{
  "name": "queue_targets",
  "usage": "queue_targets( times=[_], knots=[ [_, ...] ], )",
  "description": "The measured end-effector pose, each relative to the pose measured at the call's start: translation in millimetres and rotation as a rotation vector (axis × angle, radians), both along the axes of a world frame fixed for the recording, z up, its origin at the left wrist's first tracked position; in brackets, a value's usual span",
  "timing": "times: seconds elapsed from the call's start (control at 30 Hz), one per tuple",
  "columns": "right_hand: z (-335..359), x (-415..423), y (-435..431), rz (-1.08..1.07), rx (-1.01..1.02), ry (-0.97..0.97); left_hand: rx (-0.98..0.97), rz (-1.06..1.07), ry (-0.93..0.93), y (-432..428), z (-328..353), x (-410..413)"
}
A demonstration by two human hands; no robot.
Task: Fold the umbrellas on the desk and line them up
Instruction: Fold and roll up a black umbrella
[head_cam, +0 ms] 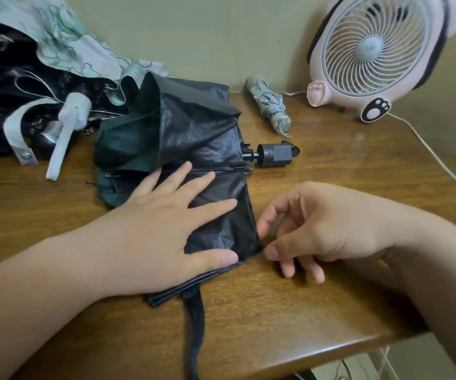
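Two hands worked the black umbrella (194, 133) lying mid-worktop (303, 311). The left hand (161, 223) pressed flat, fingers spread, on its near canopy panel. The right hand (317, 223) curled at that panel's corner; whether it pinched the fabric, I could not tell. Pleat-flattening seemed underway, and rolling would likely follow. Beyond lay a folded grey umbrella (270, 108) and an open patterned umbrella (57, 50).

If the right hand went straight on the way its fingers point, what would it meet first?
The right hand would almost at once meet the folded edge of the black umbrella; it may touch it already. The left hand presses flat just beyond.
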State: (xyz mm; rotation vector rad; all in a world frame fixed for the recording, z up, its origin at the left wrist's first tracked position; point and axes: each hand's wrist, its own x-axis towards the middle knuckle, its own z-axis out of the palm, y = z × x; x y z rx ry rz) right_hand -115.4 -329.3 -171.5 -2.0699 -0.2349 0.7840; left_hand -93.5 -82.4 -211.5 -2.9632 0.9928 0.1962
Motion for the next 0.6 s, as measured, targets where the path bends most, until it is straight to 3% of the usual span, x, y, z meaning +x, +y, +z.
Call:
queue_targets(
  times=[0.17, 0.6],
  knots=[
    [-10.1, -20.2, 2.5, -0.148, 0.045, -0.097, 0.002, 0.001, 0.018, 1.5, 0.1, 0.9],
    [-5.6, -11.4, 15.0, -0.271, 0.087, 0.108, 0.003, 0.042, 0.0, 11.7, -0.1, 4.8]
  ],
)
